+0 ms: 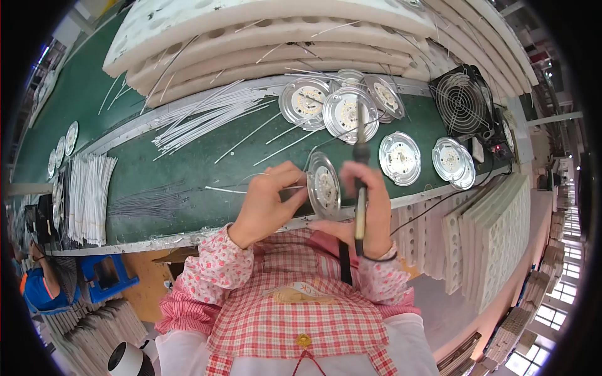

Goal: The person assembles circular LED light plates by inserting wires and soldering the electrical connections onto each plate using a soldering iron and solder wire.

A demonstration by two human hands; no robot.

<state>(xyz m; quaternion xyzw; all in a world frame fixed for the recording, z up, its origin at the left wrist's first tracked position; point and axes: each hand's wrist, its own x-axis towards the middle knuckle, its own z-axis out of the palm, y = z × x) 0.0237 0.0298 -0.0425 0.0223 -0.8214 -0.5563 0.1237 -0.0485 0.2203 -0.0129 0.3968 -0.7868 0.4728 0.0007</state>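
Note:
My left hand (269,199) is closed, its thumb and fingertips pinched around a thin white wire (227,190) that runs out to the left. Right at those fingertips a round silver lamp disc (324,186) with a circuit board in its centre stands tilted on edge. Whether the left fingers also grip its rim is hidden. My right hand (370,203), slightly blurred, is wrapped around a soldering iron (360,153), its shaft pointing up and away past the disc. The right thumb reaches below the disc's lower edge.
Several silver discs (351,115) overlap at the back, with more (399,158) to the right. Loose white wires (200,116), grey wires (150,202) and a white bundle (89,197) lie left. A black fan (464,103) stands right; foam trays (269,37) are stacked behind. A person (47,282) sits lower left.

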